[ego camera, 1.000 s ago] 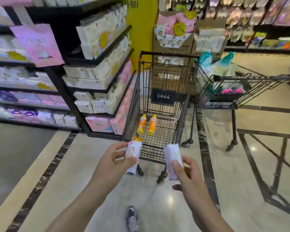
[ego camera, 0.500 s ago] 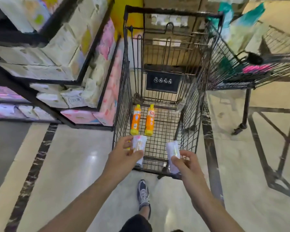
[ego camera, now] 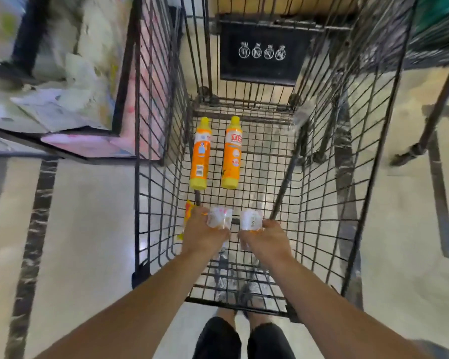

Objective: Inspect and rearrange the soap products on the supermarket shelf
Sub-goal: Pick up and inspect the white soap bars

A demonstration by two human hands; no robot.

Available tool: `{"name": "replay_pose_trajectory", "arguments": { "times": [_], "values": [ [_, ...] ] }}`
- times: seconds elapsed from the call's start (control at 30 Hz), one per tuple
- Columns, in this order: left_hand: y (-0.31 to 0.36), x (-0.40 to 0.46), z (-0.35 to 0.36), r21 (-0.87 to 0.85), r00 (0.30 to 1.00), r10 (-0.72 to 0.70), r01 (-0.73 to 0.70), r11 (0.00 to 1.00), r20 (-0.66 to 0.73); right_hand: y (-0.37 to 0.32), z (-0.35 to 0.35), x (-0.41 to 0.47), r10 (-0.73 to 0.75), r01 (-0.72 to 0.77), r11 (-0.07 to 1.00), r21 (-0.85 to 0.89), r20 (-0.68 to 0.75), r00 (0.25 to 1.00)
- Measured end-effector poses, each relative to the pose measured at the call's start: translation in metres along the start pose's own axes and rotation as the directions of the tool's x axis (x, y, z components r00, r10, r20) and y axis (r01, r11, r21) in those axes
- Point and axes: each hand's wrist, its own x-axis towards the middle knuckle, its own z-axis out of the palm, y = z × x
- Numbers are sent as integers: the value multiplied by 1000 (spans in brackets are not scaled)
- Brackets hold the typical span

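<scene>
Both hands are down inside the wire cart (ego camera: 322, 177), each with fingers curled around a small white soap pack: left hand (ego camera: 204, 235) grips the left soap pack (ego camera: 218, 216), right hand (ego camera: 266, 238) grips the right soap pack (ego camera: 250, 219), the two almost side by side. Two orange bottles (ego camera: 201, 154) lie flat on the cart floor just beyond them, next to the blurry shelf (ego camera: 62, 99) on the left.
</scene>
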Motion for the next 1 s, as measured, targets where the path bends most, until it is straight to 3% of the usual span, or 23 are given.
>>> {"name": "replay_pose_trajectory", "arguments": {
  "times": [0.1,0.23,0.47,0.6,0.7,0.83,1.0],
  "values": [
    [-14,24,19,101,998,-17,23,995,-59,9,22,31,12,-15,998,-61,-42,999],
    [-27,37,38,318,987,90,-44,947,-133,20,42,60,45,-54,991,-122,-70,997],
    [-28,47,52,455,978,122,-34,890,-166,17,58,78,-9,-21,976,-218,-135,991],
    [-31,49,52,489,989,105,-40,871,-105,18,61,82,6,-32,985,-171,-150,989],
    [-27,48,41,430,998,57,-39,902,-30,14,53,78,25,-40,990,-138,-108,994],
    [-4,34,4,335,998,70,-67,940,3,-3,29,50,-64,53,984,-171,-61,996],
    [45,-45,-86,-113,988,138,-145,983,-65,-43,-22,-41,-383,383,924,20,96,919]
  ]
}}
